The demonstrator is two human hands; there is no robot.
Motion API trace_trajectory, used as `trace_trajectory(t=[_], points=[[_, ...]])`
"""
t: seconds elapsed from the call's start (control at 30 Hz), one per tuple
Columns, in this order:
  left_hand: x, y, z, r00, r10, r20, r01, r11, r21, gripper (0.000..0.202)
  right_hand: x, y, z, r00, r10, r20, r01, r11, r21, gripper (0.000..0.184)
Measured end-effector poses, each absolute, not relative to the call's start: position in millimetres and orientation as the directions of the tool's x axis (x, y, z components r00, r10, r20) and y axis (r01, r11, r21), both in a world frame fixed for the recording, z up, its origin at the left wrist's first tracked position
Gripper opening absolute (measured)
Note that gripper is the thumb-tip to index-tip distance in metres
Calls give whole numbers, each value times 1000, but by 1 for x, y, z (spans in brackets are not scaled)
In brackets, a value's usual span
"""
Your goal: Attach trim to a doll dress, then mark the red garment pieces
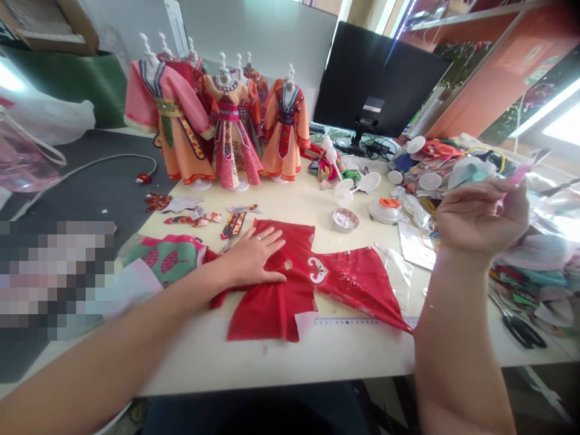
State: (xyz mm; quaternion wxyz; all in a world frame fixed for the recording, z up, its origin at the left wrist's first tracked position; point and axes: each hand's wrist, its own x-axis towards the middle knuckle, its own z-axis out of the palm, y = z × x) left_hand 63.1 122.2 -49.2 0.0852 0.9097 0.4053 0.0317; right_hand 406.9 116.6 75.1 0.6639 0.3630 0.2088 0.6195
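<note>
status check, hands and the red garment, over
Left hand flat, open on red garment. Right hand raised, pinching a pink piece. Doll dresses behind, apart.

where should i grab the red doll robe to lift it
Probably pinch its right-side sleeve, coming from the right: the red doll robe lies flat, the left hand presses its body, and that sleeve spreads free. The right hand holds a pink piece.
</note>
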Motion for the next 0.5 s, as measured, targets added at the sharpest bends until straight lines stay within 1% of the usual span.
trace_trajectory(t=[0.07, 0.17, 0.23, 0.33, 0.37, 0.4, 0.43, 0.5], points=[[64, 122, -49, 664, 747, -13, 734, -649, 202, 86, 407, 118, 72, 152, 974, 167, -647, -30, 762, 61], [66, 122, -45, 642, 766, 34, 726, -622, 293, 80, 406, 122, 68, 125, 987, 104, -725, 19, 689, 56], [67, 120, -37, 592, 793, 144, 728, -603, 328, 72, 405, 125, 66, 107, 991, 81, -809, 39, 586, 48], [77, 113, -17, 536, 784, 313, 735, -616, 285, 56, 404, 126, 63, 85, 985, 147, -934, 27, 357, 32], [84, 108, -9, 564, 761, 322, 716, -644, 268, 50, 404, 125, 62, 84, 981, 176, -959, 31, 281, 29], [93, 103, -3, 620, 726, 298, 675, -686, 270, 47, 403, 125, 62, 81, 977, 197, -974, 36, 222, 27], [104, 98, 2, 678, 683, 272, 624, -730, 278, 45, 401, 124, 62, 79, 975, 206, -981, 40, 187, 26], [130, 90, 3, 816, 548, 182, 484, -821, 302, 46, 397, 123, 63, 82, 976, 200, -983, 46, 176, 24]])
